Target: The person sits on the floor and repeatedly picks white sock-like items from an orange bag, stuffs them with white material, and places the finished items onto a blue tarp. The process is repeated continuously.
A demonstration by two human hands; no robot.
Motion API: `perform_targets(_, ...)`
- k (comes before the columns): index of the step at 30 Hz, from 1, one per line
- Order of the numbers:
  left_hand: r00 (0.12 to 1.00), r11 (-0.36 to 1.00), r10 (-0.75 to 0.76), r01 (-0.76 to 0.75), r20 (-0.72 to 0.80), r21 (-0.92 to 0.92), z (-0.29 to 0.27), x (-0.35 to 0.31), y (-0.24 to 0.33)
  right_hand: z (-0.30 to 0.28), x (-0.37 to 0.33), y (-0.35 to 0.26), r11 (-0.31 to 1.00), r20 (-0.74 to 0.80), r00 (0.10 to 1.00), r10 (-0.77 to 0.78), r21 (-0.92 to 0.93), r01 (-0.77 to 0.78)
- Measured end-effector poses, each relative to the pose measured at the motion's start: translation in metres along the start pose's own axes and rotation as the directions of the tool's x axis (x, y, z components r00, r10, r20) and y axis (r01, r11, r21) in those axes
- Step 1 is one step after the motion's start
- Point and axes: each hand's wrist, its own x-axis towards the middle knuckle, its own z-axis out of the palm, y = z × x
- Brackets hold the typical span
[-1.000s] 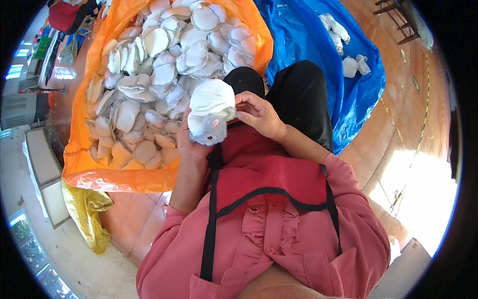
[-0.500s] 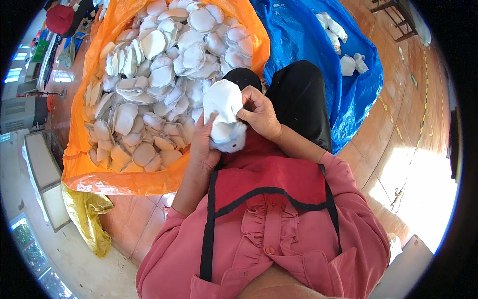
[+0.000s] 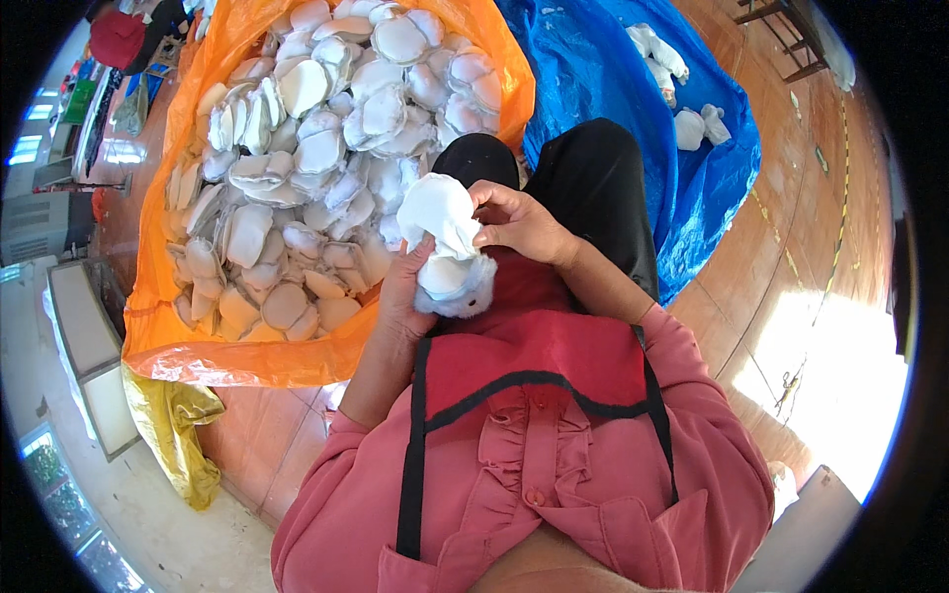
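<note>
Between my hands is a plush toy piece (image 3: 432, 215), with smooth white fabric on top and pale grey-blue fur below. A small dark spot, like an eye, shows on the fur. My left hand (image 3: 403, 290) grips its left side, thumb pressed on the white fabric. At the right edge, my right hand (image 3: 524, 227) pinches the cloth between thumb and fingers. The piece is over my lap, beside a large orange sack (image 3: 237, 366) of many similar flat, rounded white and furry pieces (image 3: 321, 153).
Right of the orange sack lies a blue plastic sheet or sack (image 3: 583, 79) with several white stuffed-looking pieces (image 3: 690, 128) on it. A yellow bag (image 3: 178, 435) is at the lower left. At the upper right stands a dark wooden stool (image 3: 791, 40). Another person (image 3: 133, 35) is at the far left.
The plush piece has moved slightly down and left, and more of its fur shows under the white fabric. Both hands have shifted a little lower, still gripping it.
</note>
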Motion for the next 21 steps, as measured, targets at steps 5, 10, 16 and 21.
perform_targets(5,0.999,0.975,-0.036,0.043,-0.037,0.216,0.024,-0.013,0.003,0.017,-0.006,0.007,0.969,-0.285,0.957,-0.052,-0.245,-0.020)
perform_targets(10,0.997,0.975,0.075,-0.070,-0.012,0.211,0.031,-0.013,-0.007,0.015,-0.008,0.020,0.702,-0.425,0.740,-0.521,-0.706,0.088)
perform_targets(16,0.953,0.944,0.300,-0.302,0.039,0.136,0.040,-0.020,-0.013,0.012,-0.012,0.026,0.860,-0.570,0.751,-0.332,-0.511,-0.007)
perform_targets(21,0.896,0.886,0.426,-0.442,0.130,0.142,0.044,-0.025,-0.014,0.012,-0.011,0.027,0.985,-0.599,0.784,-0.161,-0.153,0.086)
